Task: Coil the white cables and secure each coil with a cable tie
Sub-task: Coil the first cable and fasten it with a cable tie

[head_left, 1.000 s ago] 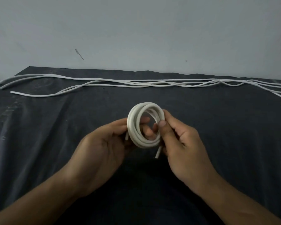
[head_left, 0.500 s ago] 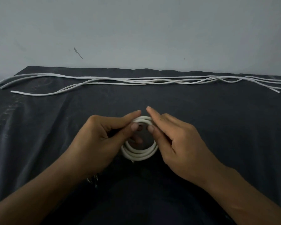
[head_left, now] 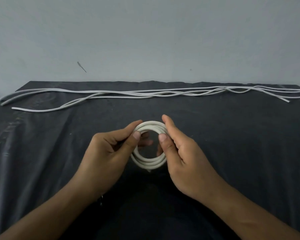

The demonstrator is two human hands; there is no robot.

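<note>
both hands, left hand (head_left: pixel 109 151) and right hand (head_left: pixel 185 156), pinch the white coil (head_left: pixel 150 162).

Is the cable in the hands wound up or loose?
Wound up: the cable forms several stacked loops, pinched between left hand and right hand.

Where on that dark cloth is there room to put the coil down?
Bare cloth lies left of the left hand, right of the right hand, and between the hands and the loose cables. The back strip is crowded.

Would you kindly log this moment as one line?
left hand: pinches coil | right hand: pinches coil | loose cables: far edge of cloth
</note>
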